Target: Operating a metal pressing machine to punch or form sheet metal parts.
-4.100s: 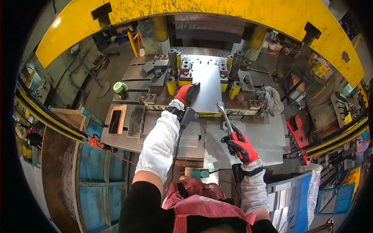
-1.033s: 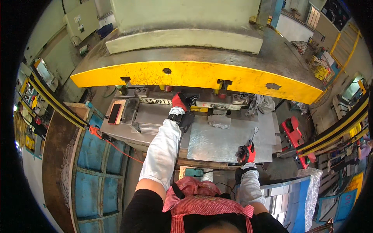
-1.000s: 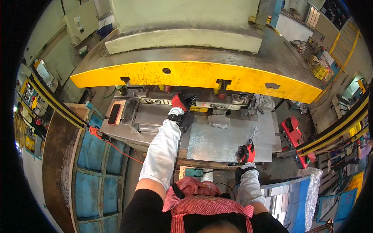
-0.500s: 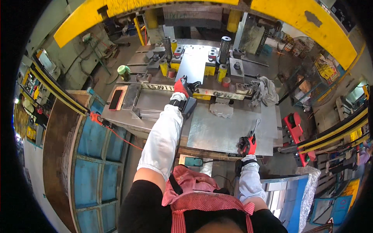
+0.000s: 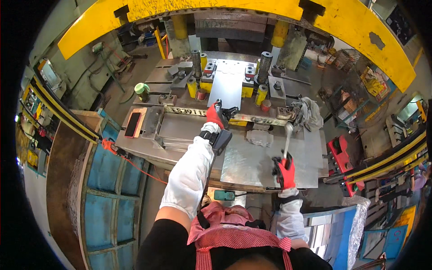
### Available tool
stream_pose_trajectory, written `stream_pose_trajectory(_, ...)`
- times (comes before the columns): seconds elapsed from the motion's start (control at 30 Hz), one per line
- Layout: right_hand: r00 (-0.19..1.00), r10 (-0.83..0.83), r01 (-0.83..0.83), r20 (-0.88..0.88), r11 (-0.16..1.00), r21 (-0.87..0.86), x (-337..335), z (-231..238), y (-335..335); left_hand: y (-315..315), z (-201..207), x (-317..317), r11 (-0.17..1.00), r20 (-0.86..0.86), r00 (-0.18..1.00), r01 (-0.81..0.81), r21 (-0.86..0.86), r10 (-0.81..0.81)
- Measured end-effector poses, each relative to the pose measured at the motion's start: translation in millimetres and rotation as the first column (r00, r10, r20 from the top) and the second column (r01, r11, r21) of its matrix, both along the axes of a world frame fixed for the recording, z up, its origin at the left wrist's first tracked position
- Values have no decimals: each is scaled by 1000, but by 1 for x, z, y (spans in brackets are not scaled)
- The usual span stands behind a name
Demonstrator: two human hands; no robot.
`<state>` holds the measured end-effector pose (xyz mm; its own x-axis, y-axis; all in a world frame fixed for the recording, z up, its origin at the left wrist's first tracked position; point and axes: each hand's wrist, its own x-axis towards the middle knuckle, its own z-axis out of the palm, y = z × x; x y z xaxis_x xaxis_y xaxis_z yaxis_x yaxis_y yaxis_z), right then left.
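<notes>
My left hand (image 5: 219, 115), in a red and black glove, is at the near end of a bright flat metal sheet (image 5: 226, 85). Its dark fingers are spread at the sheet's edge; whether they touch it is unclear. That sheet lies between the guide posts of a press die. My right hand (image 5: 284, 172), gloved alike, is closed around a slim, pale metal tool (image 5: 286, 141) with a rounded end. The tool points away from me, above a large flat metal plate (image 5: 249, 157) on the near bench.
Stacked metal sheets (image 5: 180, 128) lie left of my left hand, with a phone (image 5: 133, 124) beyond them. A green-lidded cup (image 5: 141, 91) stands farther left. Grey rag (image 5: 309, 114) hangs at the right. Dark guide posts (image 5: 265, 65) rise beside the sheet; a yellow press beam (image 5: 225, 14) spans overhead.
My right hand has raised and turned the tool, so its rounded end now reaches farther forward. My left hand remains by the sheet's near end. The view has shifted slightly.
</notes>
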<state>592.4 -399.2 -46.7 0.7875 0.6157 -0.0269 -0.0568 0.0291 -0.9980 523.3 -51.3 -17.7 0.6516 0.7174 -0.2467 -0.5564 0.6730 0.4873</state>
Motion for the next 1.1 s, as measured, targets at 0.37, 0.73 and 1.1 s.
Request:
stream_pose_trajectory(0.37,859,502,-480,-102,857,186,65,137,294,-4,12,-8,997,58,996,75,-12,-75)
stream_pose_trajectory(0.73,969,201,-159,-146,954,256,-7,95,90,-1,13,-39,996,146,986,85,4,-84)
stream_pose_trajectory(1.1,909,103,-133,-404,990,-45,-1,-19,31,-1,13,-27,979,157,972,153,131,-173)
